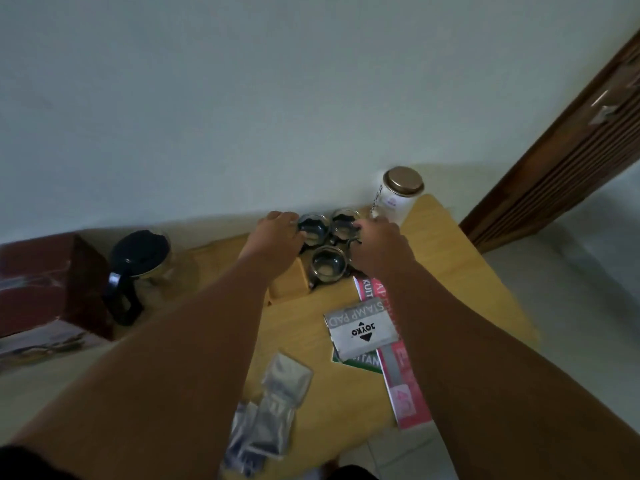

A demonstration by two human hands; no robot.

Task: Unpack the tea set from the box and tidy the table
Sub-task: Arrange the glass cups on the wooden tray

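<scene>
Three clear cups point(328, 262) with dark holders stand clustered together.

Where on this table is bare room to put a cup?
Bare wood: the right side of the yellow wooden table, between the white bronze-lidded canister and the pink booklet; also between the grey stamp pad box and the clear plastic sachets. Crowded at the far edge: three glass cups, left hand, right hand.

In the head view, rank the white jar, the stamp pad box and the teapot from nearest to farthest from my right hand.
1. White jar, just behind the right hand, at the far edge of the table.
2. Stamp pad box, mid-table, nearer the person.
3. Teapot, far off to the left.
</scene>
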